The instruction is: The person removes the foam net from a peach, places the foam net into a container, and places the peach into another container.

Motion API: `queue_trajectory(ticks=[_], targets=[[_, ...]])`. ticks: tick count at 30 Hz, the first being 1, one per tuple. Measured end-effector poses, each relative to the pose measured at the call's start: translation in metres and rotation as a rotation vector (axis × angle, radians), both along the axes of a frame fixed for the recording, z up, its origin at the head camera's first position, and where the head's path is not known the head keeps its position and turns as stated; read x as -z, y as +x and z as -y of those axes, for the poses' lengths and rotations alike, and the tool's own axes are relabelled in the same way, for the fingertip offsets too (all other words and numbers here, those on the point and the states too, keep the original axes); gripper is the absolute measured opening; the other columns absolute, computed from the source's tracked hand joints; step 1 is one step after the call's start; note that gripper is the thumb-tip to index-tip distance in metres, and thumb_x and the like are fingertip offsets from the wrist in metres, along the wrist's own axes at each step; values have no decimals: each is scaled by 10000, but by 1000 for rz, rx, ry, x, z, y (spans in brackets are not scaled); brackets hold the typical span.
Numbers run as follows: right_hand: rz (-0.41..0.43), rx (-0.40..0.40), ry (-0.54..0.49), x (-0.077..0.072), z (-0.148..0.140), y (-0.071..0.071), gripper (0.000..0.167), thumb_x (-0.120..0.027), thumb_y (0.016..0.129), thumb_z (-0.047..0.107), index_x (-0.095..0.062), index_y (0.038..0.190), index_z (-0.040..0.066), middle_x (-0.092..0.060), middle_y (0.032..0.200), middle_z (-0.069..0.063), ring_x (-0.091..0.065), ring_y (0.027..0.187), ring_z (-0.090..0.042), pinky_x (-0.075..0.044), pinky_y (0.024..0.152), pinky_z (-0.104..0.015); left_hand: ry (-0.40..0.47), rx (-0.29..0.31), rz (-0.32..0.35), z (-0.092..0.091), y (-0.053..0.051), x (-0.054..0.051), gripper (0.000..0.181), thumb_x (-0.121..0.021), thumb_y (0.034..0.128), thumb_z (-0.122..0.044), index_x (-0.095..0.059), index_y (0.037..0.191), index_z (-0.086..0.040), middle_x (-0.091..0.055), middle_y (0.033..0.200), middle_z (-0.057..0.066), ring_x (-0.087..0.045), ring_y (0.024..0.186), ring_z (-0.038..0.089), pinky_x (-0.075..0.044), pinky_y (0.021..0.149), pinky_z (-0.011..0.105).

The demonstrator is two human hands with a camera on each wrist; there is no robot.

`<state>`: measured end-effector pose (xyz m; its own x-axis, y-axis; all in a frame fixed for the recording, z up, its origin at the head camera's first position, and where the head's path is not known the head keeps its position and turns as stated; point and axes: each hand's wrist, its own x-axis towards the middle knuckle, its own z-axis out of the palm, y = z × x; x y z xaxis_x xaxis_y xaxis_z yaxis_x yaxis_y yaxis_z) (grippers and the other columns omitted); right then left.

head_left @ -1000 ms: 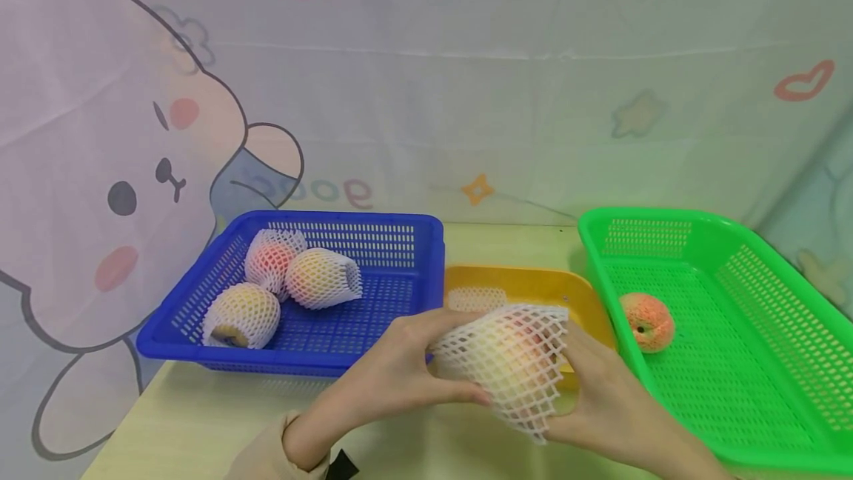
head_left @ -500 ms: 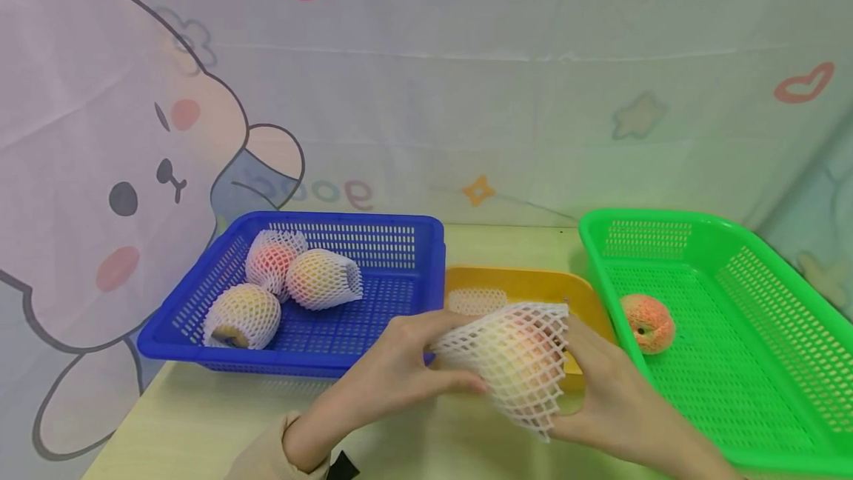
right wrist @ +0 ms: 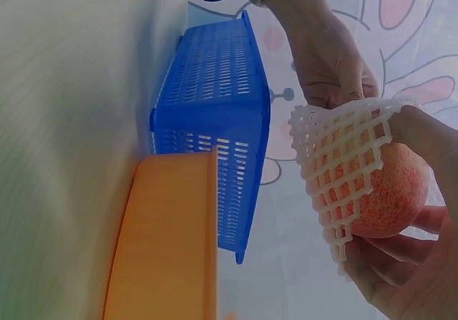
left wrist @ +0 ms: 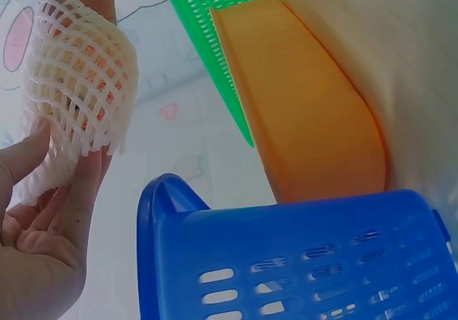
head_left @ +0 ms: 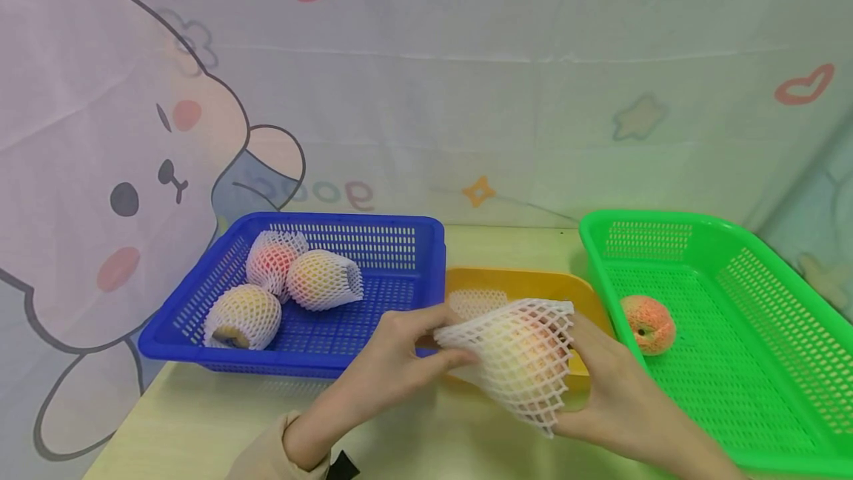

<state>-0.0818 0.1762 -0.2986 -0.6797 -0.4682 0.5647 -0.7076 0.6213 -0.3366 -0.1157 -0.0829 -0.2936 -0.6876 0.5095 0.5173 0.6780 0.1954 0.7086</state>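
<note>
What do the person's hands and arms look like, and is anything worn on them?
The left hand and right hand are bare, with no gloves or rings showing. A beige sleeve ends at the left wrist, with a small black piece beside it that I can't identify. The right forearm shows no sleeve.

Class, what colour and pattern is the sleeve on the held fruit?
The sleeve is white with an open diamond mesh, clearest in the right wrist view.
</note>
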Motion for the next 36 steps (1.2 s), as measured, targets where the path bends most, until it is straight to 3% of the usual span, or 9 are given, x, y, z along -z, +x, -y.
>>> queue_trajectory(ticks=[9, 21, 28, 36], targets=[[-26, 3, 0, 0, -1, 0, 946, -922, 555, 325, -467, 1374, 198, -553, 1306, 57, -493, 1197, -22, -442, 969, -151, 10, -29, -44, -1, -1, 0, 86, -731, 826, -107, -687, 887, -65, -693, 813, 46, -619, 791, -4, -574, 715, 208], [-26, 5, -5, -3, -3, 0, 974, -920, 523, 216, -451, 1376, 185, -549, 1291, 65, -492, 1162, -8, -420, 943, -110, 15, -48, -62, 0, -1, 1, 59, -714, 842, -95, -674, 876, -68, -679, 801, 41, -636, 793, 22, -571, 723, 197], [-13, 15, 2, -5, -3, 0, 931, -924, 532, 217, -466, 1342, 195, -550, 1264, 88, -502, 1129, -1, -469, 894, -166, 19, -66, -28, 1, 0, -1, 77, -722, 833, -89, -661, 870, -62, -684, 813, 55, -631, 791, 15, -580, 709, 226], [6, 16, -5, -6, -4, 1, 907, -913, 534, 189, -471, 1325, 203, -536, 1253, 103, -496, 1112, 1, -413, 908, -99, 23, -76, -19, 2, 1, -3, 75, -721, 833, -83, -659, 869, -63, -689, 823, 62, -639, 787, 25, -579, 696, 224]])
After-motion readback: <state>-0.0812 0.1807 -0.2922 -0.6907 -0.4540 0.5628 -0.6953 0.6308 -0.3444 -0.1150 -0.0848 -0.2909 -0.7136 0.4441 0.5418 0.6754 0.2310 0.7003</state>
